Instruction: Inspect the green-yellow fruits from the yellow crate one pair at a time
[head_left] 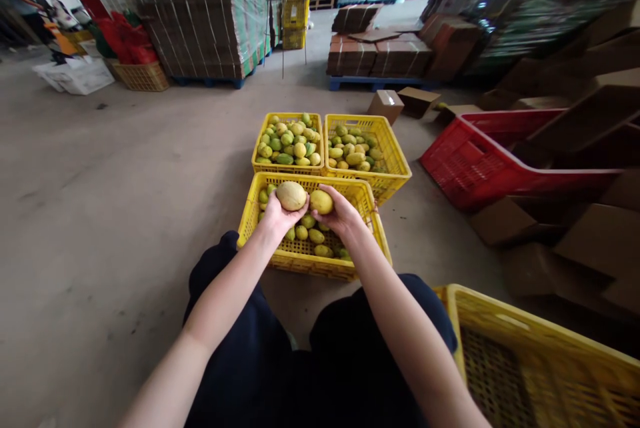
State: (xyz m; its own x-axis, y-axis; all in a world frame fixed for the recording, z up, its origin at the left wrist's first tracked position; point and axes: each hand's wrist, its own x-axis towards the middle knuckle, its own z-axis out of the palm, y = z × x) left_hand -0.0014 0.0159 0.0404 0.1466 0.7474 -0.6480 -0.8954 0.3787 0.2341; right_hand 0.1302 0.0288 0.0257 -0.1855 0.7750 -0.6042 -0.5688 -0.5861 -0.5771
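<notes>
While both hands' fingers (pixel 337 197) cup one fruit (pixel 291 195) each, three yellow crates (pixel 305 263) — more inside.

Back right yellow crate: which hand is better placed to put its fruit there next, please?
Probably the right hand. It holds a yellow fruit and is nearer to the back right yellow crate; the left hand, holding a larger, paler fruit, is farther from it.

Floor (pixel 150 181) — yellow crates (pixel 310 265), cardboard boxes (pixel 386 107), blue pallets (pixel 353 85)
</notes>
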